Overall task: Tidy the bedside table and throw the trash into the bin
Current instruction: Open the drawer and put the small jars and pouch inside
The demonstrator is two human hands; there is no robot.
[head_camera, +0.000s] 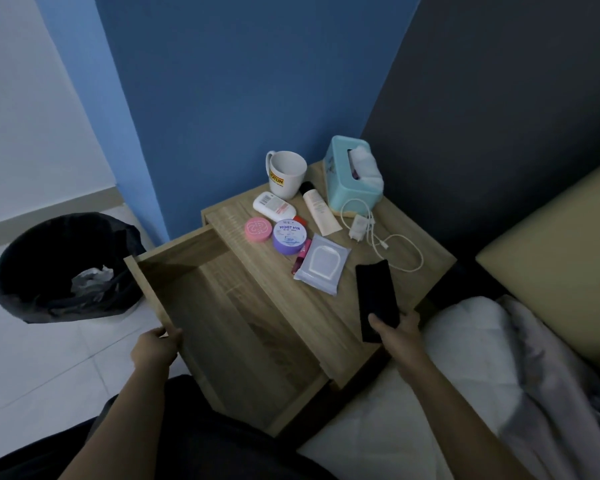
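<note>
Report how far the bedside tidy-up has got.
Done: crumpled trash already lies in the bin, and the drawer is pulled open and empty. In hand: the left hand holds the drawer front, and the right hand has its grip on the black phone. Left: mug, tubes, jars, wipes pack, charger and tissue box remain on top.

The drawer is being held at its front corner by the left hand, with the bin lying beyond and left of it. The phone is being gripped over the counter by the right hand; the wipes pack, jars and cable are sitting beyond it.
</note>
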